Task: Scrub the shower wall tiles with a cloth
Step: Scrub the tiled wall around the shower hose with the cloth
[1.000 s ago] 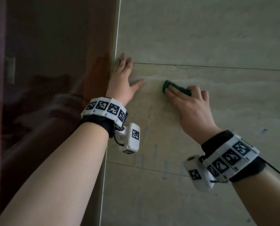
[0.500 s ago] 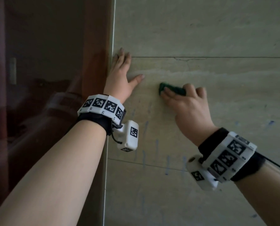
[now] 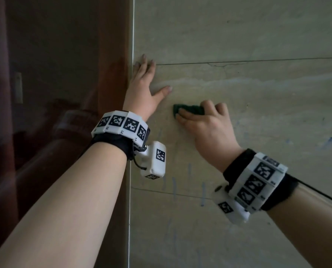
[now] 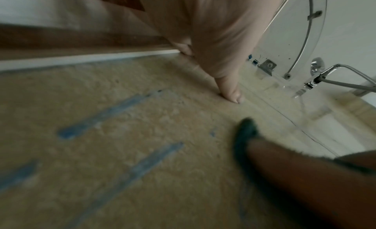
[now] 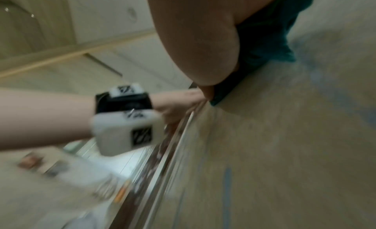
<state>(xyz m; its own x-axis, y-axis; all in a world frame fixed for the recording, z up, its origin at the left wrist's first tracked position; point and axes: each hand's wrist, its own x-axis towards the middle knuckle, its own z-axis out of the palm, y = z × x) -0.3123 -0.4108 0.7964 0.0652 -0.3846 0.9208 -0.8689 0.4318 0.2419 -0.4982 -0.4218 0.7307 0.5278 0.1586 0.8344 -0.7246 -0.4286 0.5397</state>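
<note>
A dark green cloth [image 3: 190, 110] is bunched under my right hand [image 3: 205, 120], which grips it with curled fingers and presses it against the beige wall tiles [image 3: 257, 93]. The cloth [image 5: 264, 39] shows beneath the palm in the right wrist view, and its edge [image 4: 244, 135] is in the left wrist view. My left hand [image 3: 143, 89] lies flat on the tile by the wall's left edge, fingers straight, thumb [image 4: 230, 90] spread. Blue streaks [image 3: 173, 184] mark the tile below both hands and are also visible as streaks [image 4: 114, 113] in the left wrist view.
A white trim strip [image 3: 131, 132] runs down the wall's left edge beside a dark reddish glass panel [image 3: 55, 93]. Grout lines [image 3: 238, 61] cross the wall. A chrome shower fitting with hose [image 4: 317, 78] is further along the wall.
My right hand has slid the cloth down the tile and slightly left, nearer the left thumb. The left hand has stayed planted on the wall.
</note>
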